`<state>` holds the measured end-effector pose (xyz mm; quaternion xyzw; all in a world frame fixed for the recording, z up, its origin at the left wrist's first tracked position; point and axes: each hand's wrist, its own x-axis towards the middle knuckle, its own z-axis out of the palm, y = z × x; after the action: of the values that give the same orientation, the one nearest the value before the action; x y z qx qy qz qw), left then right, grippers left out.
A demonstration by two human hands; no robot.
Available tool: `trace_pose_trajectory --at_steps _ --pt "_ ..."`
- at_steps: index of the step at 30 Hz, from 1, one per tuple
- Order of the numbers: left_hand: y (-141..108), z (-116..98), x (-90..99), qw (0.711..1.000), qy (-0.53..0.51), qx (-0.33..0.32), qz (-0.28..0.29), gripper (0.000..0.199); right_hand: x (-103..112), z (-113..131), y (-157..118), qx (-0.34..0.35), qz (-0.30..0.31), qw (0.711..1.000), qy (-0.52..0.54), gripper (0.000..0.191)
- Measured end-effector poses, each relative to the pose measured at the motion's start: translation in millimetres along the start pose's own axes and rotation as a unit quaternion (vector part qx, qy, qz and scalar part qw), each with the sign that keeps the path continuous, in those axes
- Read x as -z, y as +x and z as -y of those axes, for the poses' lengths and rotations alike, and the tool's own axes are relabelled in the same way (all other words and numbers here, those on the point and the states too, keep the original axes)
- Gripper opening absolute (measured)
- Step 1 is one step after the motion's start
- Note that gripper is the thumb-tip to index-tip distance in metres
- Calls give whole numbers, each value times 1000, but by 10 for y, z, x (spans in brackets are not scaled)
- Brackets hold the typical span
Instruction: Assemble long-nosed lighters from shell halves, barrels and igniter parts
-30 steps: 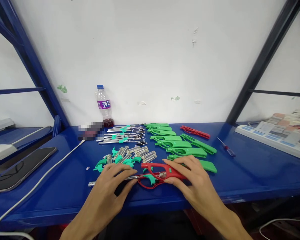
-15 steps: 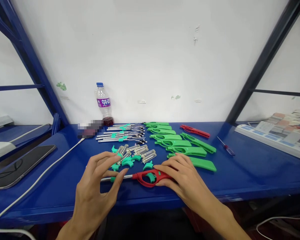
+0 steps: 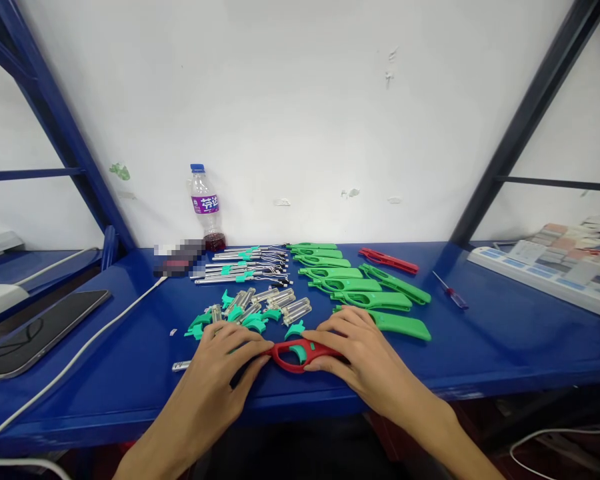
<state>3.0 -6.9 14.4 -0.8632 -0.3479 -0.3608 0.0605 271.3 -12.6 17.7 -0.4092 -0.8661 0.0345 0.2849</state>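
A red long-neck gas lighter (image 3: 287,366) with a teal trigger (image 3: 299,352) lies along the front of the blue table, held between both hands. My left hand (image 3: 227,367) pinches its front end where the metal tube joins the body; the tube's tip (image 3: 181,366) sticks out past the hand. Around the red handle my right hand (image 3: 363,353) is closed, hiding its rear. Just beyond the hands are loose teal triggers (image 3: 255,323) and clear fuel tanks (image 3: 297,310). Several green lighter shells (image 3: 400,325) lie behind my right hand.
Metal lighter tubes (image 3: 225,279) lie in a row at the back. A drink bottle (image 3: 206,210) stands by the wall. A red shell (image 3: 389,261) and a screwdriver (image 3: 451,291) are at right, near a power strip (image 3: 540,280). A phone (image 3: 40,333) and white cable (image 3: 100,343) lie left.
My left hand has moved right along the tube and closed at the front end of the red body. My right hand keeps its hold on the handle.
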Motion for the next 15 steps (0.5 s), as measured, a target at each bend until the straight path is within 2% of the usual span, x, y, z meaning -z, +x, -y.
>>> trace_pose_trajectory --at_steps 5,10,15 --pt "-2 14 -2 1000 -16 -1 -3 20 23 16 -67 -10 -24 1000 -9 37" --pt "-13 11 -11 1000 -24 6 2 19 29 22 -157 -25 -85 995 35 13" --pt "-47 27 -40 999 -35 13 0 14 16 10 -159 -35 -90 994 61 13"
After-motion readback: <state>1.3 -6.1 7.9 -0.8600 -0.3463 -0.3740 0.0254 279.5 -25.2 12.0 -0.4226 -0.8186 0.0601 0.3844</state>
